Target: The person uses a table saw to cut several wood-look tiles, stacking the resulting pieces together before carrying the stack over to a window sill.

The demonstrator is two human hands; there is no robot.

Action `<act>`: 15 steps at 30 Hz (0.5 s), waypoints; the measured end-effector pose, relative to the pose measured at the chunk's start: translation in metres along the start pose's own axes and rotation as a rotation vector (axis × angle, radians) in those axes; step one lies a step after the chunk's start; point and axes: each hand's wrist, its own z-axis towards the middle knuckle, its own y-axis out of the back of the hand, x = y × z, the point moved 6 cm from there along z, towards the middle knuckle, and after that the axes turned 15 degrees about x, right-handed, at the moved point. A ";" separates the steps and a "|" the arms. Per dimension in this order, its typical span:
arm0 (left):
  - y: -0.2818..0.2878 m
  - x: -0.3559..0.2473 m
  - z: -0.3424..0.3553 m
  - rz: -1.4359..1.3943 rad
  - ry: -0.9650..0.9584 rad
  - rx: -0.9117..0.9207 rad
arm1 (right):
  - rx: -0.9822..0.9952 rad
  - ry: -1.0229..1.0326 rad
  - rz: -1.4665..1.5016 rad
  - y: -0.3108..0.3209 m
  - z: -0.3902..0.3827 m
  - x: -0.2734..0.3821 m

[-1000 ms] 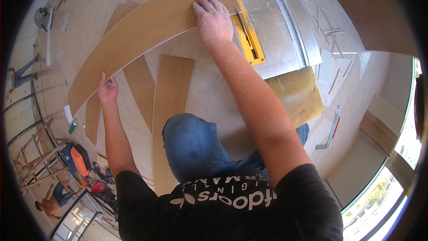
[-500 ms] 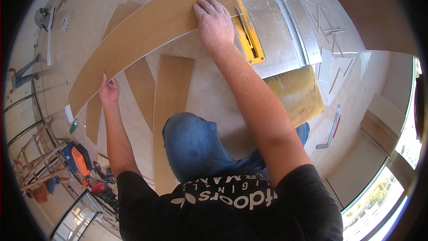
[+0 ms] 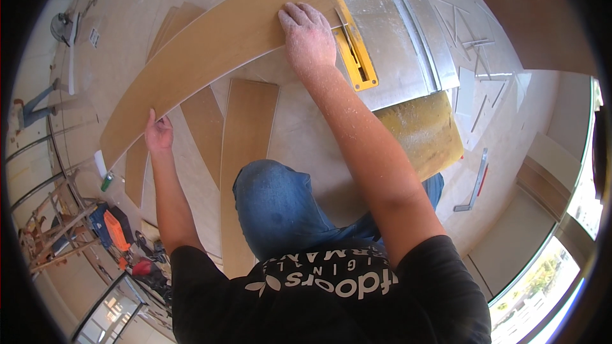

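A long wood-coloured board lies slantwise, its far right end on a metal table saw. Beside that end is the saw's yellow insert plate, with a thin blade showing close to the board's edge. My right hand, dusty with white powder, grips the board near this end, fingers on its top face and thumb hidden. Farther left, my left hand holds the board's near edge, thumb on top and the other fingers partly hidden beneath.
More cut boards lie on the floor under the held one. A yellow dusty panel is at the saw's near side. A metal square and thin offcuts lie at right. Tools and an orange case stand at lower left.
The board has shifted very slightly to the right, and my left hand has moved with it. My right hand stays nearly in place on the board.
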 end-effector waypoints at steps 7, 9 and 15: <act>0.003 -0.002 -0.009 0.001 0.015 -0.035 | 0.012 -0.008 -0.017 0.005 -0.006 0.004; 0.001 0.001 -0.012 0.003 0.017 -0.027 | 0.016 -0.009 -0.022 0.005 -0.008 0.003; 0.008 -0.001 -0.015 -0.013 0.016 -0.013 | -0.015 -0.020 0.009 0.009 -0.013 0.006</act>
